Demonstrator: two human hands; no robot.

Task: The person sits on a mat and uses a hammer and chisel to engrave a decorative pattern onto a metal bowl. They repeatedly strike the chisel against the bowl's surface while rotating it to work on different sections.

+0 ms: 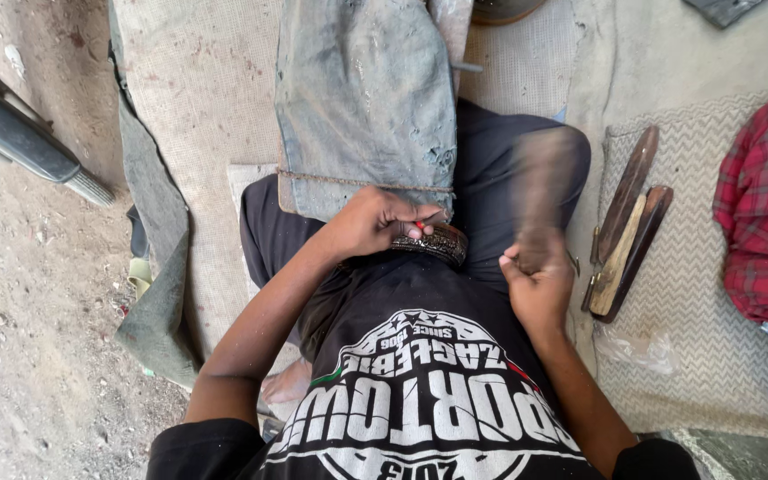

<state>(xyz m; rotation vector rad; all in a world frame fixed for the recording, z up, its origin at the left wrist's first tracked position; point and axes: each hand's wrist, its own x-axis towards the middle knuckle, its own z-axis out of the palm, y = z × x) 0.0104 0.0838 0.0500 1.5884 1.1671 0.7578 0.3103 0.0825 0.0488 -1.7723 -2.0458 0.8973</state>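
the left hand sits near the middle of the view, its fingers curled tight and pinching something small with a red tip against a dark engraved metal band, which lies across the person's lap just at 4 o'clock from the knuckles. the hand also presses on the lower hem of a worn grey-blue slab of denim-covered material that stretches away toward 12 o'clock. the right hand, at 3 o'clock from the band, is clenched around the lower end of a brownish tool; the tool is smeared with motion blur, so its exact shape cannot be told. the two hands are near each other but apart, with the band between them.

the person sits on the floor in dark trousers and a black printed shirt, a bare foot showing at 8 o'clock. under them lies a pale woven mat with a grey-green cloth bunched along its edge at 9 o'clock. beyond that is bare dusty ground, and a dark bar with a ribbed grip juts in at 10 o'clock. at 3 o'clock a zigzag-patterned mat carries a few long wooden-handled tools lying side by side, touching, and a red checked shirt heaped at the far right.
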